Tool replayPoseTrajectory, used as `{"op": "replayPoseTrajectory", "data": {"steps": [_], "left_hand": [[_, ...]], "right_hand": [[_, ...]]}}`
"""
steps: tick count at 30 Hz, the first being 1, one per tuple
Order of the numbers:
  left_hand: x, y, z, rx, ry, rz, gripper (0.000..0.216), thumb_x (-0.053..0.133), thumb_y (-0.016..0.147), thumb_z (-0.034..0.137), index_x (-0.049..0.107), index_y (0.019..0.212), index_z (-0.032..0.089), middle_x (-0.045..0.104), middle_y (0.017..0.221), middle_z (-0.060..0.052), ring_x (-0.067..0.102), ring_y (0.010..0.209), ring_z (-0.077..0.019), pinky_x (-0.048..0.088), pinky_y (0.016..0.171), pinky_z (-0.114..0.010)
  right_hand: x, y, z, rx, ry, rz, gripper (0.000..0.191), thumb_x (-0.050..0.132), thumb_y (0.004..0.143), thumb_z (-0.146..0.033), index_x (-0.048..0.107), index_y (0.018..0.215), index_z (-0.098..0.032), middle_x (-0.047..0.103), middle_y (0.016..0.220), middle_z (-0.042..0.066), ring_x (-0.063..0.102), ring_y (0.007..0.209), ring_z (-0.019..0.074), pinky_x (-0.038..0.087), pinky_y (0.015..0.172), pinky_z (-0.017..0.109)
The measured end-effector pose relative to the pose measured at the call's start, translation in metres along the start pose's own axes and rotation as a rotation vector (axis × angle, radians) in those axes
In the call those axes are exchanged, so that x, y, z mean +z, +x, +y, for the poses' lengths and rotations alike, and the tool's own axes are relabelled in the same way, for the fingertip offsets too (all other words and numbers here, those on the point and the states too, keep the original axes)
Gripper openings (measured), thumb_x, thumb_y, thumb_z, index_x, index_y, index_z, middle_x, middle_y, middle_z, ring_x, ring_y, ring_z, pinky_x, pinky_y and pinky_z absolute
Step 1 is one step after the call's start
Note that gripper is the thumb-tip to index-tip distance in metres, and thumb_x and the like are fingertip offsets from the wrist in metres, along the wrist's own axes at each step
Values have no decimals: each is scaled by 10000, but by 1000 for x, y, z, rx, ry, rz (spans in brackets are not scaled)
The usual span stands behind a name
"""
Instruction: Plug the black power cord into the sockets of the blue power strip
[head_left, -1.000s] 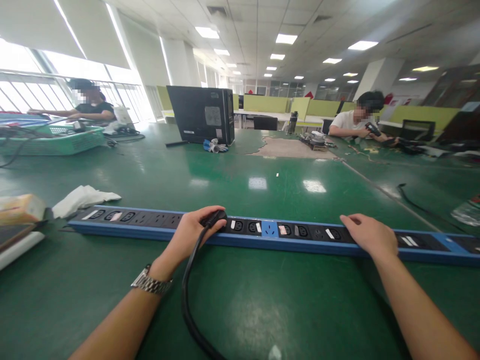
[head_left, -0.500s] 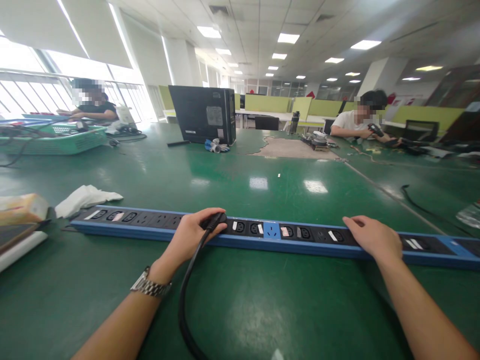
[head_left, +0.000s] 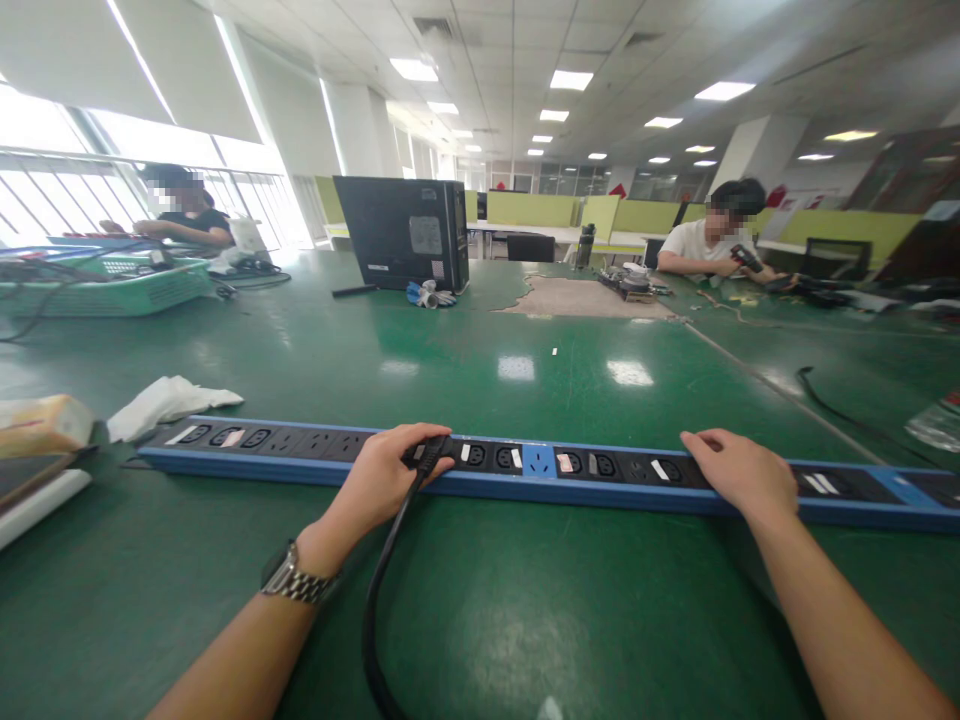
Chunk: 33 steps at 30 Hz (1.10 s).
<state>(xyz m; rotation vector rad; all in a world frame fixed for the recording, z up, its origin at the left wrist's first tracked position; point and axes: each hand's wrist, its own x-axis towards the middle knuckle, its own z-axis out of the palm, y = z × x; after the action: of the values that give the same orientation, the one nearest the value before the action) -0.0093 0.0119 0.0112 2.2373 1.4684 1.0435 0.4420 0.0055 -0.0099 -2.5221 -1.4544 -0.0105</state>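
A long blue and black power strip (head_left: 450, 487) lies across the green table in front of me, with rows of sockets and small white labels on its top. My left hand (head_left: 386, 465) is closed around a black power plug (head_left: 430, 455), held down against the strip left of its middle. Whether the plug is fully seated is hidden by my fingers. From the plug a thick black cable (head_left: 373, 620) curves down out of view. My right hand (head_left: 742, 470) grips the strip farther right, its fingertips over the far edge.
White tissue (head_left: 169, 402) and a tissue pack (head_left: 45, 425) lie at the left. Behind stand a green basket (head_left: 150, 290), a black computer case (head_left: 401, 235) and gloves (head_left: 430, 294). Two people sit across the table, one with a tool (head_left: 748, 260). A loose cable (head_left: 832, 410) lies right.
The plug in my left hand now sits lower on the strip, its top more level. My right hand keeps its place on the strip. The view has shifted slightly.
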Motion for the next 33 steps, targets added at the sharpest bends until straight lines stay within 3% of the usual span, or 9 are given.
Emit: {"op": "replayPoseTrajectory", "data": {"steps": [5,9,13,24,29,33], "left_hand": [[19,-3,28,-54,-75,211,353,702,798,458,712,1046,208,780,931,-32,728,830,-200,564,803,-292],[57,7,62,16,-144,87,281,693,822,408,714,1019,209,777,908,-24,721,796,-182,552,759,-269],[83,20,78,19,-84,5,274,705,822,375,722,1043,214,778,954,-48,717,872,-219,536,809,-316],[73,24,81,50,12,-96,297,728,791,356,747,1074,267,774,974,-48,707,889,-232,538,816,-327],[73,29,75,-38,-129,-66,219,664,831,385,762,954,233,784,916,-15,724,856,-211,543,766,-277],[75,29,74,-49,-105,-29,202,669,825,377,762,936,236,784,913,-15,724,850,-217,543,785,-295]], "right_hand": [[1,0,-1,-4,0,13,617,361,849,-665,742,1112,-257,737,1102,123,677,946,350,489,832,470],[0,0,-1,-4,-3,22,617,355,852,-658,743,1110,-253,738,1099,124,681,939,340,494,813,455],[-1,-1,-2,9,-12,1,618,353,853,-660,738,1119,-256,737,1103,122,677,969,348,489,830,457],[-2,-4,-3,3,-19,8,611,345,864,-648,738,1121,-257,730,1125,114,672,974,336,491,829,439],[-5,-4,-5,14,-16,-15,613,336,863,-653,730,1126,-264,725,1141,105,662,1017,341,483,865,443],[-6,-5,-6,22,-10,-25,615,337,862,-653,723,1137,-261,720,1152,107,659,1027,344,481,870,443]]}}
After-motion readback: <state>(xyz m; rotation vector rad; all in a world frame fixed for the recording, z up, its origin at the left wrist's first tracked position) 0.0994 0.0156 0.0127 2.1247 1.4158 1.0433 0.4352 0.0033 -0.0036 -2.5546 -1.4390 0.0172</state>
